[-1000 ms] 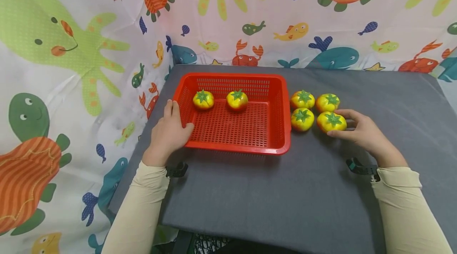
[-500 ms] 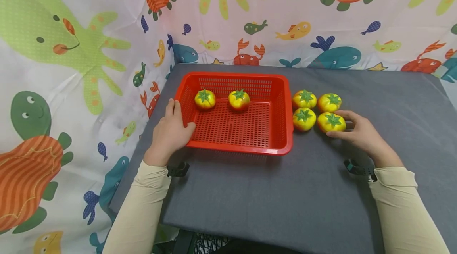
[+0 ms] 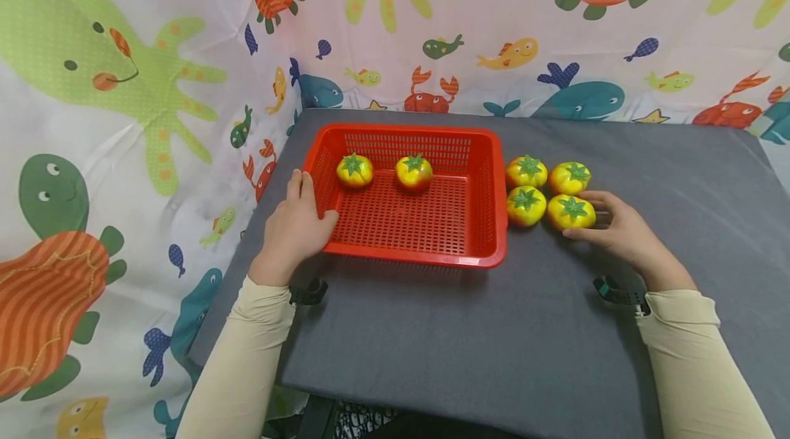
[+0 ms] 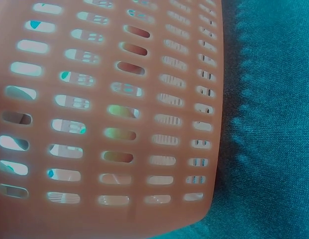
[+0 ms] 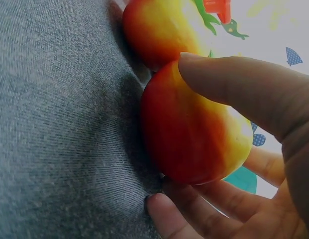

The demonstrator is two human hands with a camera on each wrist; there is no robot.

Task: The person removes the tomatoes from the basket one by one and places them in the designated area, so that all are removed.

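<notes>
My left hand point(image 3: 296, 230) holds the front left corner of the red plastic basket point(image 3: 500, 219), its thumb over the rim. Two yellow-and-red toy tomatoes with green leafy tops, a left one point(image 3: 354, 171) and a right one point(image 3: 413, 173), lie inside. Right of the basket, my right hand point(image 3: 623, 230) grips the near right tomato point(image 3: 570, 212) of a close group on the cloth. The right wrist view shows the thumb on one side of this tomato point(image 5: 189, 129) and fingers on the other. Only the perforated basket wall point(image 4: 149, 109) fills the left wrist view; the hand is out of it.
Beside the held tomato are a near left tomato point(image 3: 526, 206), a far left one point(image 3: 527, 172) and a far right one point(image 3: 569, 178). Grey cloth point(image 3: 432, 336) covers the table. A sea-animal printed curtain point(image 3: 382, 48) hangs behind and at the left.
My right hand has shifted slightly left with its tomato, nearer to the neighbouring one. The left hand keeps its place on the basket. The head view has shifted a little.
</notes>
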